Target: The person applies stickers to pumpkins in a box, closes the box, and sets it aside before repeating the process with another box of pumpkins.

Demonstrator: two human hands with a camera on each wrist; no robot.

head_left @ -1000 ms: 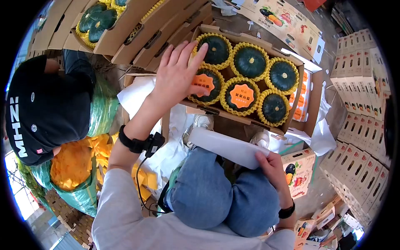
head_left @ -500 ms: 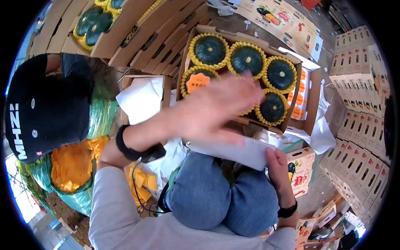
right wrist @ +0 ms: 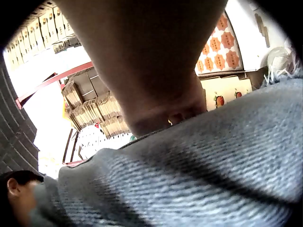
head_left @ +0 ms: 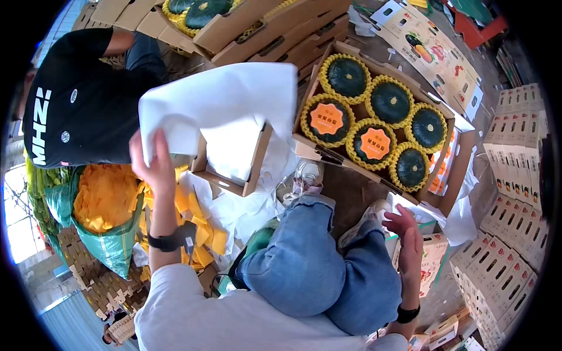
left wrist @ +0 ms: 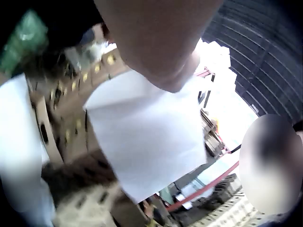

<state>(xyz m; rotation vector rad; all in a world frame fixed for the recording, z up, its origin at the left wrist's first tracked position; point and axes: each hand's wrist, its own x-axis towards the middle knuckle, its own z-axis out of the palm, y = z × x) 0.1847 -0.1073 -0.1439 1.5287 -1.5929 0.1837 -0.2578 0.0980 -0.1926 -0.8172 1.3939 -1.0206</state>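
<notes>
My left hand [head_left: 155, 164] pinches the edge of a white paper sheet [head_left: 234, 82], which billows out to the right above a small open carton [head_left: 254, 161]. In the left wrist view the sheet [left wrist: 147, 132] hangs below the hand. Beside my right knee, my right hand [head_left: 407, 231] is held up with its fingers loosely bent and nothing in them. In front of me a cardboard box [head_left: 374, 178] holds several dark green pumpkins [head_left: 391, 100] in yellow foam nets. Orange labels [head_left: 374, 144] lie on two of them.
A person in a black T-shirt [head_left: 82, 99] bends at the left, by a green sack [head_left: 108, 245] of orange foam pieces. More boxes of pumpkins [head_left: 205, 11] stand at the back. A sheet of orange stickers [head_left: 446, 164] lies right of the box; stacked printed cartons [head_left: 518, 146] line the right side.
My left hand has swept from the pumpkin box past my lap to the left, taking the white sheet. My right hand has let go of the white paper. The head view has shifted.
</notes>
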